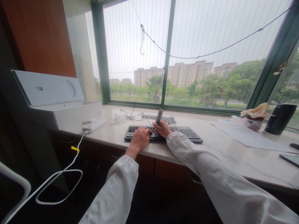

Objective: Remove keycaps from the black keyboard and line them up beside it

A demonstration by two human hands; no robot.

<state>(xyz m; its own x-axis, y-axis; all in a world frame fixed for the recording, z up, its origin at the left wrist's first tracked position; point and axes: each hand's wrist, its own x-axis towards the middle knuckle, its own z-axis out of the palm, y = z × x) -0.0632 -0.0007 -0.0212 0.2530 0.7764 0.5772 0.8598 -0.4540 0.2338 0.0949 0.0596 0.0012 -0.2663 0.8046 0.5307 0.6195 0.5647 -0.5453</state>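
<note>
A black keyboard point(187, 133) lies along the front edge of the marble-patterned counter. My left hand point(140, 137) rests on its left part, fingers bent down over the keys and thumb toward the middle; I see nothing held in it. My right hand point(163, 128) is closed around a slim grey cylindrical tool point(159, 115), held nearly upright over the keyboard's middle. The tool's lower end is hidden by the hand. Just behind the keyboard, small grey key-like pieces point(167, 119) lie in rows.
At left stand an open white box point(77, 115) and a white power strip point(93, 125) whose cable hangs off the edge. A thin dark cable point(130, 117) lies behind the keyboard. Papers point(247, 135), a dark red cup point(254, 123) and a black tumbler point(280, 119) are at right.
</note>
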